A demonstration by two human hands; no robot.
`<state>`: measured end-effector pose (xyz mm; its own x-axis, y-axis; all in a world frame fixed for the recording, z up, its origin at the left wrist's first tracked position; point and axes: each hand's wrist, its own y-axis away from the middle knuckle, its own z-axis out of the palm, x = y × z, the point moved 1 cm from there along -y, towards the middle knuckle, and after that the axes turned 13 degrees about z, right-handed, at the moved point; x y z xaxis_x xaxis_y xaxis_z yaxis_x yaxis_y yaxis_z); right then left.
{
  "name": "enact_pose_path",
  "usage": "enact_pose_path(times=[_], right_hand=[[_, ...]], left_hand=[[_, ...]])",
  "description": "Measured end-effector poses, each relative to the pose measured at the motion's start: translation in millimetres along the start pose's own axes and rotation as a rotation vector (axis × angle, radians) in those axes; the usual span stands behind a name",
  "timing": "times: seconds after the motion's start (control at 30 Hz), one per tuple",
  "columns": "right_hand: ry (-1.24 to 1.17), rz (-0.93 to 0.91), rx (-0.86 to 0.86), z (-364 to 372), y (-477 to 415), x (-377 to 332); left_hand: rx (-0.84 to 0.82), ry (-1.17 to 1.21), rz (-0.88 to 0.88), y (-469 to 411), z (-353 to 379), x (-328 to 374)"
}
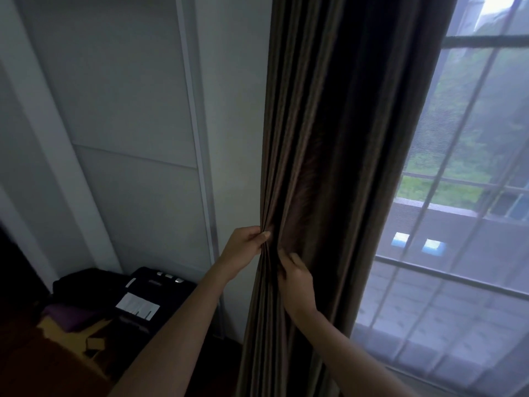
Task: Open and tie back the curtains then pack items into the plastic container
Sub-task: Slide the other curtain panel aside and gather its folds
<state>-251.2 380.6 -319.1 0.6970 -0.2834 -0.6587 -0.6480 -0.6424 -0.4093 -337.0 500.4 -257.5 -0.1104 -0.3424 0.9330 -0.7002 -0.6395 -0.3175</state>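
Head camera: I looked down along two bare forearms (183, 325) to a dark brown curtain (329, 138). It hung gathered into a thick bundle of upright folds beside a pale wall (237, 110).

The left hand (246, 245) was clamped on the bundle's left edge, with the thumb pressed on the front and the fingers curled round the pleats. Just below and to the right of that grip, the right hand (294, 277) held the same bundle. Its fingers were bent into the cloth and pinched a fold, with the tips partly sunk out of sight. The hands were near each other but apart, with a ridge of pleats between them. Above the grip the folds ran straight up out of view. Below it they fell toward the floor between the two forearms.

To the right of the grip was a window (472, 156) crossed by dark bars, with blurred greenery and a building outside.

To the left, beyond the wall, stood a white panelled door (128, 96) edged by a narrow upright strip.

Well below and to the left of the grip, a black case (160, 287) with a white label (137, 306) lay low in the corner. Just beside the case was a purple cloth (68, 313); in the dim light I could not tell what it lay on.
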Motion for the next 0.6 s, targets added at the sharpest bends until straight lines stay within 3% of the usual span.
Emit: enact_pose_path(times=[0.27, 0.43, 0.6], right_hand=[[0.324, -0.095, 0.014, 22, 8, 0], [0.32, -0.095, 0.006, 31, 9, 1], [0.377, -0.081, -0.149, 26, 9, 2]], left_hand=[[-0.033, -0.117, 0.096, 2, -3, -10], [0.003, -0.197, 0.16, 10, 9, -1], [0.189, -0.323, 0.25, 7, 18, -9]])
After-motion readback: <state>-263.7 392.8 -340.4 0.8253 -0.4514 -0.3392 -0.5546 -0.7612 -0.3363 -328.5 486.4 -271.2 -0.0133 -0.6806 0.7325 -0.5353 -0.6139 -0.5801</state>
